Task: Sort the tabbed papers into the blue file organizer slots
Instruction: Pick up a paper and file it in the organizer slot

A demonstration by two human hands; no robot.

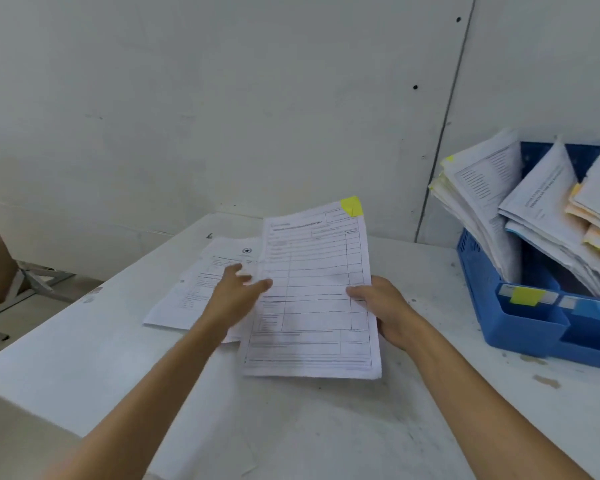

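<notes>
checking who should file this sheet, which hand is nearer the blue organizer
Right. The right hand grips the right edge of the tabbed paper, on the side toward the blue organizer. The left hand is at the sheet's left edge, farther away.

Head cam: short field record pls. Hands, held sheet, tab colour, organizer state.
right hand: grips the right edge of the form sheet, thumb on top
left hand: fingers extended at the sheet's left edge, blurred
tab: yellow, on the sheet's top right corner
loose sheets: flat on the table, partly under the form sheet
blue organizer: at the right, slots already hold leaning papers
slot label: yellow, on the front of the leftmost slot
</notes>
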